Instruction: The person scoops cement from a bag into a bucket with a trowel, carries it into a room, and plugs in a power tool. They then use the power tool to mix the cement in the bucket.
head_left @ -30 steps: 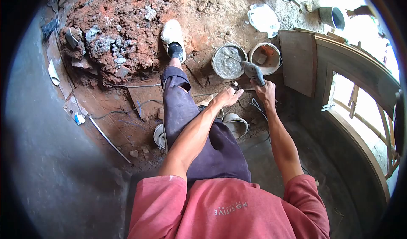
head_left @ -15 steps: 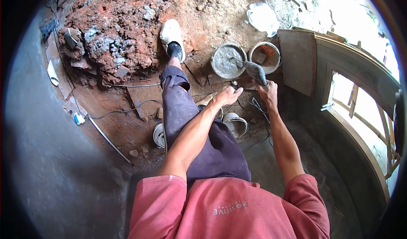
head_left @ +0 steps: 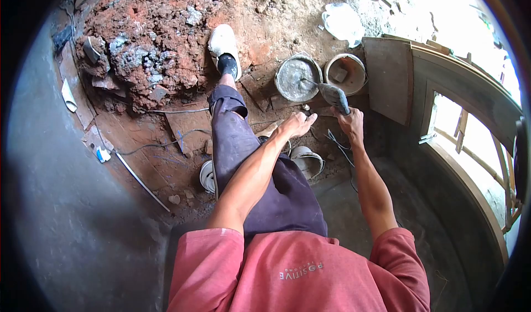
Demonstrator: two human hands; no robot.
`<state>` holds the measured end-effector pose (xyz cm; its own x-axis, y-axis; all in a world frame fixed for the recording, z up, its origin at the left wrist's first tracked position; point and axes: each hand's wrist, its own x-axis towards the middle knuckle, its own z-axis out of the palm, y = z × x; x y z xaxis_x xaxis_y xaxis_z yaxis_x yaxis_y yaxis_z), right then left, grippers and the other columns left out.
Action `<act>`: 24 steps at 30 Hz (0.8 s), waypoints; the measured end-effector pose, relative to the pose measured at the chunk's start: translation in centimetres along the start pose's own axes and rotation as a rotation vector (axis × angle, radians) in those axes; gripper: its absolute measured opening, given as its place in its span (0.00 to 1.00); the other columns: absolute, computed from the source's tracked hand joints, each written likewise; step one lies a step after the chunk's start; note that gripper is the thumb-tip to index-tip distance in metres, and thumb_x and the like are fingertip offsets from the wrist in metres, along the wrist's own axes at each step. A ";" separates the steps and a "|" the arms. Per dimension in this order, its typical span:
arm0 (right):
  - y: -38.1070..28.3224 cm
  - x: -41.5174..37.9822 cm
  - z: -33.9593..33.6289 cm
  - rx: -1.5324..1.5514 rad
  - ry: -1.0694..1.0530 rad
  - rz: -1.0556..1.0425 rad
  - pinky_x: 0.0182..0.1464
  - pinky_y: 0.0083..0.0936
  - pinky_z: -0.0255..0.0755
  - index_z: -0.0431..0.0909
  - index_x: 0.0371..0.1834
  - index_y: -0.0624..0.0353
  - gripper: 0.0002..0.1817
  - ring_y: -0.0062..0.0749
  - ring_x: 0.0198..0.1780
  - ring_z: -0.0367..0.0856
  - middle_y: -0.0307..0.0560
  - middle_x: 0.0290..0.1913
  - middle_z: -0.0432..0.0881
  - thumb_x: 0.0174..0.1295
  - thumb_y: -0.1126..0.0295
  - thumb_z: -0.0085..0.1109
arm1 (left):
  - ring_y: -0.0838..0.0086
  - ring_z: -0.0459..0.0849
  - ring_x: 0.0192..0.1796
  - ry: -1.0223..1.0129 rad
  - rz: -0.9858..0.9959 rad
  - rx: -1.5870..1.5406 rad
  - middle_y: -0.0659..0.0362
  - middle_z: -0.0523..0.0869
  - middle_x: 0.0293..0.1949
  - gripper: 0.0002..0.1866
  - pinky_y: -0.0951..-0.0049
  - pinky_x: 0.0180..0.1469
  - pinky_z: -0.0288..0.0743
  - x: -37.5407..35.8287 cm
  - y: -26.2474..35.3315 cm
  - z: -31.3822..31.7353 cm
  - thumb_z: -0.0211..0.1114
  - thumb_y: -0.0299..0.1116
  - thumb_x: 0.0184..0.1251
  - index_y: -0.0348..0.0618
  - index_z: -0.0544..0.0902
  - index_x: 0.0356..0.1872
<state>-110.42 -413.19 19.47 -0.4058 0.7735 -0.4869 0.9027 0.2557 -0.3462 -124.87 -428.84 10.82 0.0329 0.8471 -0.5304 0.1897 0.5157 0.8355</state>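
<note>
My right hand [head_left: 350, 124] is wrapped round the handle of a grey power drill [head_left: 334, 95]. From the drill a thin mixing rod [head_left: 311, 82] reaches left into a bucket of wet grey cement [head_left: 296, 86]. My left hand [head_left: 297, 125] hovers just below that bucket, apart from the drill. Its thumb sticks out to the right and its fingers are loosely bent, with nothing visible in them. A second bucket [head_left: 329, 68], with a lump inside, stands right beside the cement bucket. The drill's cord [head_left: 344, 146] hangs below my right hand.
Broken reddish soil [head_left: 149, 46] is heaped at the upper left, beside my shoe [head_left: 223, 43]. A small white bucket [head_left: 307, 162] lies near my knee. On the right are a board [head_left: 387, 79] and a window frame [head_left: 442, 140]. A white bag [head_left: 343, 24] lies farther back.
The drill and my right hand have shifted very slightly right, and the rod sits a little differently in the cement. The cord has swung a little. My left hand stays nearly still.
</note>
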 end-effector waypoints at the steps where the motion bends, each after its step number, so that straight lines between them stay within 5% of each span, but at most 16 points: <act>1: 0.1 -0.1 0.0 0.000 0.000 0.001 0.34 0.43 0.74 0.83 0.25 0.71 0.27 0.59 0.26 0.82 0.65 0.22 0.81 0.58 0.51 0.70 | 0.35 0.85 0.42 -0.001 0.000 -0.001 0.27 0.82 0.30 0.41 0.41 0.44 0.79 -0.1 0.3 -0.2 0.44 0.62 0.77 0.28 0.85 0.27; 13: -2.2 -3.2 -1.8 0.011 0.016 -0.019 0.35 0.44 0.73 0.83 0.28 0.68 0.26 0.59 0.27 0.82 0.64 0.23 0.81 0.58 0.50 0.71 | 0.39 0.86 0.48 -0.034 -0.118 -0.030 0.26 0.83 0.36 0.42 0.45 0.47 0.80 0.0 0.4 0.0 0.45 0.64 0.76 0.27 0.86 0.31; 19: -4.8 -6.8 -6.1 0.131 0.079 0.001 0.34 0.41 0.73 0.82 0.28 0.71 0.22 0.56 0.23 0.79 0.64 0.21 0.79 0.59 0.57 0.71 | 0.41 0.85 0.51 -0.091 -0.260 -0.041 0.27 0.83 0.37 0.40 0.45 0.51 0.79 -0.5 2.8 -2.0 0.48 0.63 0.76 0.27 0.86 0.34; 24: -1.9 -1.8 0.1 0.046 0.052 -0.071 0.35 0.40 0.75 0.85 0.33 0.67 0.22 0.55 0.29 0.86 0.62 0.24 0.83 0.59 0.53 0.70 | 0.40 0.85 0.52 -0.069 -0.195 -0.032 0.26 0.83 0.38 0.41 0.46 0.52 0.78 0.0 1.6 -1.4 0.46 0.64 0.75 0.27 0.86 0.36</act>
<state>-111.43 -415.10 20.96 -0.4592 0.7840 -0.4178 0.8640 0.2848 -0.4152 -125.89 -427.86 12.39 0.0661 0.7209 -0.6899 0.1682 0.6735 0.7198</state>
